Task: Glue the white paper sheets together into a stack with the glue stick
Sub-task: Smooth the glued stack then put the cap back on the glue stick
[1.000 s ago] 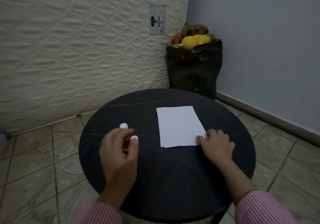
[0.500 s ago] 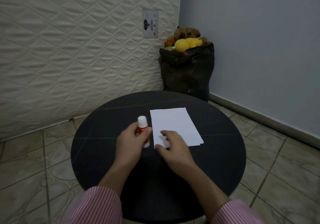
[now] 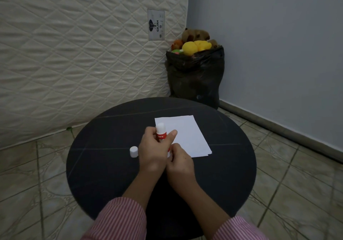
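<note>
A red glue stick (image 3: 161, 130) with a white tip stands upright in my left hand (image 3: 151, 153), which grips its body over the black round table (image 3: 111, 176). My right hand (image 3: 181, 167) is closed on the stick's bottom end, right against my left hand. The stick's white cap (image 3: 133, 151) stands alone on the table, just left of my left hand. A small stack of white paper sheets (image 3: 187, 135) lies flat on the table behind and to the right of both hands, its edges slightly fanned at the near right corner.
A quilted cream mattress (image 3: 74, 54) leans against the wall behind the table. A black bag (image 3: 194, 78) full of soft toys stands in the corner beyond the table's far edge. Tiled floor surrounds the table.
My right hand left the paper's near edge and came over to the bottom of the glue stick. My left hand lifted the stick upright; the cap now sits apart on the table.
</note>
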